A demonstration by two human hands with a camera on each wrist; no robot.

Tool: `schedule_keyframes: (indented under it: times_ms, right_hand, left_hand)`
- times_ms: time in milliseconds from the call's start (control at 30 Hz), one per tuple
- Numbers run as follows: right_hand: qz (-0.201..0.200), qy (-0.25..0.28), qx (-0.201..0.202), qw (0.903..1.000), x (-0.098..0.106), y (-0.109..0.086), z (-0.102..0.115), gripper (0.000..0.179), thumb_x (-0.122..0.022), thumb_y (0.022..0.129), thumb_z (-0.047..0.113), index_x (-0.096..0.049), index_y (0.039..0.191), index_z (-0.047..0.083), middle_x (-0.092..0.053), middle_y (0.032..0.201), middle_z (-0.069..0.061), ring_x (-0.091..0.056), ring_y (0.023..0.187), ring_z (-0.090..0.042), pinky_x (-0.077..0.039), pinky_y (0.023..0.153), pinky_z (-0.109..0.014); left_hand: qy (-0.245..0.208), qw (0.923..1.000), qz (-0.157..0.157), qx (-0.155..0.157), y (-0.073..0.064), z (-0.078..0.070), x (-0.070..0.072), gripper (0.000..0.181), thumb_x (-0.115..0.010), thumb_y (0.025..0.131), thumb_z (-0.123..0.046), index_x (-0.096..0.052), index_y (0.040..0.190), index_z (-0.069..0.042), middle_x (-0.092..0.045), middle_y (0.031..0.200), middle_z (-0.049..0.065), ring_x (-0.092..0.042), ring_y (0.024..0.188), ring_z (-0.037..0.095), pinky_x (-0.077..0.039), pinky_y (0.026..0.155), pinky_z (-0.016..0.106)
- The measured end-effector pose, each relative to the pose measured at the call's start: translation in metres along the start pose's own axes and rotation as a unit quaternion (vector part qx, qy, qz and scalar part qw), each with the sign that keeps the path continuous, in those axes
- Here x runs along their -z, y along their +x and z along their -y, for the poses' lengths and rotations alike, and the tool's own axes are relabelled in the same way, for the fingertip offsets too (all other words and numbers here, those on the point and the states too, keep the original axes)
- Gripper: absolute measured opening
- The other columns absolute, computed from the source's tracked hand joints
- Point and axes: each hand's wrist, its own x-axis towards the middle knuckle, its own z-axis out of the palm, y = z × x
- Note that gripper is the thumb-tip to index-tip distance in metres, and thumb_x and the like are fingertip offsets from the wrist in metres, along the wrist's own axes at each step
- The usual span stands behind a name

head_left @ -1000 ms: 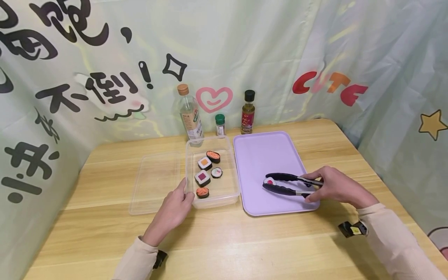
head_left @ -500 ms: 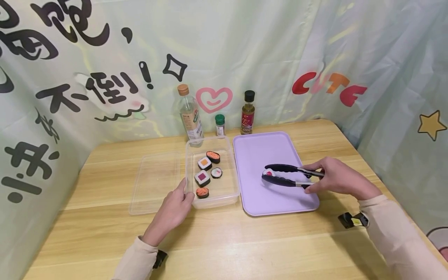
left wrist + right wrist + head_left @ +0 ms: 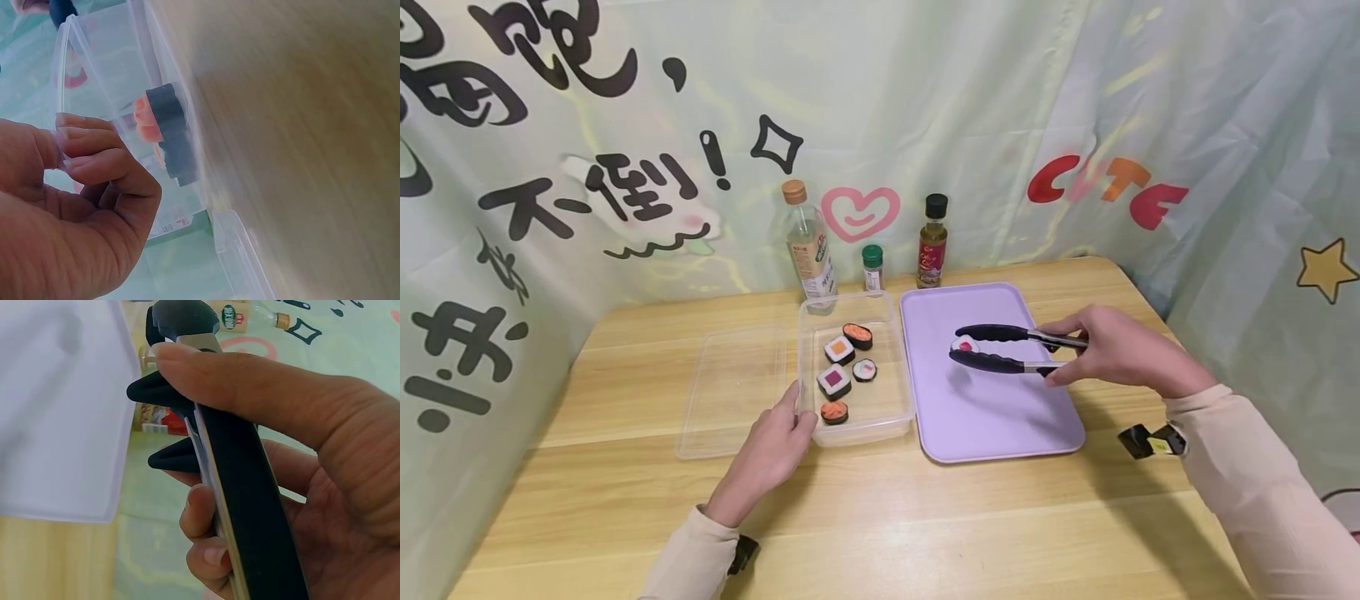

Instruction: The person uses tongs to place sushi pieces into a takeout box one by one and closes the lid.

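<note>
With thumb and curled fingers, my left hand [image 3: 772, 443] pinches the near-left rim of a clear plastic container [image 3: 891, 400]; the left wrist view shows this grip up close. Several sushi pieces lie inside, among them a square roll with a purple centre [image 3: 833, 379] and an orange-topped piece [image 3: 834, 412]. My right hand [image 3: 1108, 354] grips black-and-steel tongs [image 3: 992, 332]. Between their tips sits a small white sushi roll with a red centre [image 3: 965, 343], held above the lilac tray [image 3: 1000, 429]. In the right wrist view the tongs [image 3: 244, 481] hide the roll.
A clear lid [image 3: 730, 400] lies left of the container. Behind stand a tall bottle with an orange cap [image 3: 811, 254], a green-capped shaker [image 3: 872, 268] and a black-capped oil bottle [image 3: 932, 246]. A printed curtain [image 3: 970, 108] closes off the back and sides.
My right hand has lifted the tongs and the roll off the tray, moving them away from me and slightly left. The left hand and the container have stayed put.
</note>
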Motion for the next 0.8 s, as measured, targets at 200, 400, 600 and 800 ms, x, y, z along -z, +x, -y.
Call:
schedule_keyframes:
  times_ms: [200, 400, 600, 800]
  right_hand:
    - [-0.004, -0.020, 0.017, 0.9996, 0.008, 0.009, 0.014, 0.070, -0.095, 0.065, 0.027, -0.071, 0.127, 0.006, -0.032, 0.060, 0.004, -0.033, 0.062, -0.017, -0.029, 0.053, -0.030]
    - [0.008, -0.034, 0.031, 0.9989, 0.013, 0.020, 0.031, 0.070, -0.094, 0.067, 0.026, -0.070, 0.128, 0.003, -0.022, 0.058, 0.006, -0.025, 0.058, -0.015, -0.028, 0.052, -0.031]
    - [0.020, -0.048, 0.063, 0.9967, 0.012, 0.033, 0.050, 0.068, -0.094, 0.067, 0.024, -0.071, 0.127, 0.002, -0.073, 0.090, -0.011, -0.042, 0.067, -0.018, -0.039, 0.062, -0.034]
    - [0.037, -0.060, 0.085, 0.9939, 0.008, 0.045, 0.070, 0.065, -0.094, 0.068, 0.025, -0.072, 0.126, 0.003, -0.068, 0.126, -0.017, -0.059, 0.090, -0.021, -0.046, 0.072, -0.037]
  left_hand:
    - [0.000, 1.0000, -0.001, -0.001, 0.000, 0.000, 0.000, 0.065, -0.042, 0.102, -0.020, -0.022, 0.159, 0.003, -0.045, 0.055, -0.002, -0.036, 0.044, 0.012, -0.033, 0.041, 0.028]
    - [-0.001, 1.0000, -0.003, -0.006, 0.000, 0.000, 0.000, 0.065, -0.043, 0.101, -0.019, -0.022, 0.159, 0.002, -0.046, 0.056, -0.001, -0.038, 0.044, 0.012, -0.034, 0.042, 0.028]
    - [-0.002, 1.0000, -0.003, -0.005, 0.000, 0.000, 0.000, 0.065, -0.042, 0.101, -0.019, -0.022, 0.160, 0.002, -0.046, 0.055, -0.002, -0.037, 0.044, 0.011, -0.033, 0.042, 0.028]
    - [-0.002, 1.0000, -0.001, 0.001, 0.000, -0.001, 0.000, 0.066, -0.043, 0.101, -0.019, -0.022, 0.160, 0.002, -0.044, 0.055, -0.002, -0.036, 0.045, 0.011, -0.033, 0.043, 0.028]
